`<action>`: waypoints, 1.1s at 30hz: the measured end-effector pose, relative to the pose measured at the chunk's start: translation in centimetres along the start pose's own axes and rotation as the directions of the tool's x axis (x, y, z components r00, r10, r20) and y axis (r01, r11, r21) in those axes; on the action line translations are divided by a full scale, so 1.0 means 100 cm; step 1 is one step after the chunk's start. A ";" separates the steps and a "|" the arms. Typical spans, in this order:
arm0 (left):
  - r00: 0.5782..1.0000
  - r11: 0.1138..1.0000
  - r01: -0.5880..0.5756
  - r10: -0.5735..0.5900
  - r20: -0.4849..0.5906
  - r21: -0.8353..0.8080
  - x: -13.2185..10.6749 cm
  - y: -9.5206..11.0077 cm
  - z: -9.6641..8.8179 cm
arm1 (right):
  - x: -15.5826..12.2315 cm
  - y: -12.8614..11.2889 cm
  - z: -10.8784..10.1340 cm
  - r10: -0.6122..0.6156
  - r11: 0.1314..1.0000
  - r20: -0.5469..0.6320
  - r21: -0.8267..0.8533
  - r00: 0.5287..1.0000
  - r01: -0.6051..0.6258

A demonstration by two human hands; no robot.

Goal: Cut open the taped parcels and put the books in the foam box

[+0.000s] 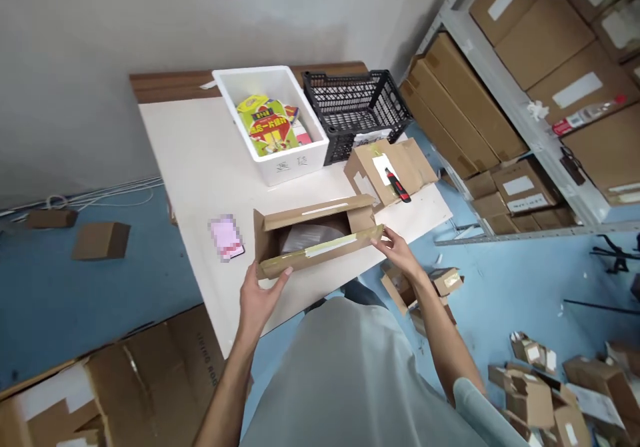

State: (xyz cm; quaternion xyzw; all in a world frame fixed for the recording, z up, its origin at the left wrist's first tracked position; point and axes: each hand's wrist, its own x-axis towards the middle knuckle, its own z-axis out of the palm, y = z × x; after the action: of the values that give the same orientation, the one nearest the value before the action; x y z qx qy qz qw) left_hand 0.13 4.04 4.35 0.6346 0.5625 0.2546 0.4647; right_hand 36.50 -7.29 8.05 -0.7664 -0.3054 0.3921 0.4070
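An opened cardboard box [320, 260] sits near the front edge of the white table, its long flaps standing up and apart. Inside it lies clear plastic wrapping [307, 235]; what the wrapping covers I cannot make out. At the box's near left corner, my left hand [259, 297] grips the near flap, thumb on top. My right hand [396, 250] pinches the same flap at its right end. Behind the right end stands a second cardboard box [367, 160] with a red and black box cutter [398, 185] on it. Left of the opened box lies a phone with a blurred-out screen [227, 237].
A white foam bin [295, 165] with colourful packets [270, 127] and a black plastic crate [343, 141] stand at the table's back. Metal shelving [505, 80] with cartons rises on the right. Opened boxes [533, 393] litter the blue floor. A large carton [165, 360] is at lower left.
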 end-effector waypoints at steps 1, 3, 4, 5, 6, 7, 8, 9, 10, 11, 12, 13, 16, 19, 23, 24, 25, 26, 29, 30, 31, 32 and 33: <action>1.000 0.999 0.018 -0.018 -0.006 -0.032 -0.002 0.009 -0.004 | -0.008 -0.002 -0.005 -0.018 1.000 0.005 0.018 1.000 0.018; 1.000 0.997 0.028 -0.029 -0.012 -0.068 -0.008 0.031 -0.010 | -0.026 -0.006 -0.018 -0.043 0.998 -0.005 0.051 0.999 0.043; 1.000 0.998 0.018 -0.019 -0.008 -0.064 -0.013 0.043 -0.013 | -0.037 -0.008 -0.027 -0.047 0.997 -0.022 0.066 0.999 0.048; 1.000 0.999 0.008 -0.008 -0.005 -0.052 -0.019 0.055 -0.015 | -0.048 -0.009 -0.037 -0.048 0.995 -0.042 0.081 0.998 0.051; 1.000 0.999 0.000 0.000 -0.002 -0.035 -0.024 0.068 -0.016 | -0.060 -0.009 -0.048 -0.049 0.994 -0.063 0.096 0.997 0.055; 1.000 1.000 -0.009 0.009 0.003 -0.016 -0.031 0.080 -0.015 | -0.071 -0.008 -0.061 -0.051 0.992 -0.085 0.110 0.995 0.061; 1.000 1.000 -0.020 0.020 0.012 0.005 -0.037 0.091 -0.013 | -0.083 -0.007 -0.075 -0.056 0.990 -0.107 0.124 0.993 0.069; 0.999 0.999 -0.035 0.035 0.019 0.025 -0.042 0.103 -0.008 | -0.095 -0.004 -0.090 -0.059 0.988 -0.127 0.136 0.990 0.076; 0.998 0.998 -0.054 0.053 0.022 0.040 -0.048 0.114 0.000 | -0.106 -0.001 -0.106 -0.058 0.986 -0.144 0.149 0.988 0.079; 0.997 0.996 -0.074 0.072 0.023 0.051 -0.052 0.126 0.010 | -0.117 0.004 -0.122 -0.052 0.984 -0.160 0.160 0.986 0.077; 0.996 0.994 -0.091 0.090 0.028 0.059 -0.057 0.138 0.022 | -0.127 0.011 -0.139 -0.042 0.983 -0.179 0.170 0.983 0.073; 0.994 0.992 -0.106 0.103 0.039 0.064 -0.061 0.151 0.038 | -0.137 0.018 -0.156 -0.031 0.981 -0.205 0.181 0.978 0.069; 0.983 0.985 -0.148 0.138 0.120 0.085 -0.073 0.192 0.096 | -0.162 0.048 -0.207 0.001 0.976 -0.306 0.210 0.952 0.066; 0.954 0.964 -0.223 0.186 0.236 0.141 -0.083 0.234 0.166 | -0.188 0.085 -0.254 0.035 0.973 -0.441 0.219 0.897 0.070; 0.857 0.909 -0.389 0.298 0.421 0.149 -0.093 0.279 0.267 | -0.229 0.143 -0.307 0.080 0.968 -0.613 0.237 0.786 0.086; 0.820 0.894 -0.430 0.326 0.470 0.130 -0.094 0.288 0.293 | -0.240 0.158 -0.318 0.102 0.964 -0.657 0.249 0.747 0.088; 0.778 0.877 -0.468 0.354 0.519 0.104 -0.096 0.296 0.319 | -0.251 0.173 -0.327 0.129 0.960 -0.700 0.266 0.702 0.090; 0.732 0.863 -0.501 0.379 0.566 0.070 -0.098 0.303 0.345 | -0.262 0.187 -0.336 0.158 0.953 -0.737 0.287 0.658 0.092; 0.567 0.814 -0.577 0.451 0.689 -0.058 -0.108 0.320 0.424 | -0.293 0.228 -0.356 0.234 0.934 -0.813 0.341 0.534 0.109; 0.511 0.802 -0.588 0.467 0.721 -0.102 -0.113 0.323 0.450 | -0.303 0.241 -0.362 0.252 0.931 -0.834 0.348 0.492 0.113; 0.459 0.794 -0.590 0.478 0.749 -0.145 -0.119 0.325 0.475 | -0.312 0.254 -0.367 0.267 0.930 -0.853 0.350 0.448 0.112; 0.408 0.788 -0.586 0.489 0.771 -0.190 -0.126 0.325 0.500 | -0.322 0.267 -0.371 0.284 0.931 -0.871 0.351 0.402 0.102; 0.352 0.781 -0.581 0.496 0.794 -0.230 -0.134 0.323 0.523 | -0.330 0.280 -0.374 0.309 0.932 -0.887 0.355 0.342 0.078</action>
State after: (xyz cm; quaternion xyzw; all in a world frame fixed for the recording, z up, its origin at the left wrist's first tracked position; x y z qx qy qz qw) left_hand 56.61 -22.45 12.46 0.8453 0.0493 0.0405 0.5305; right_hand 55.71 -61.15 9.05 -0.7898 0.1089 -0.0405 0.6022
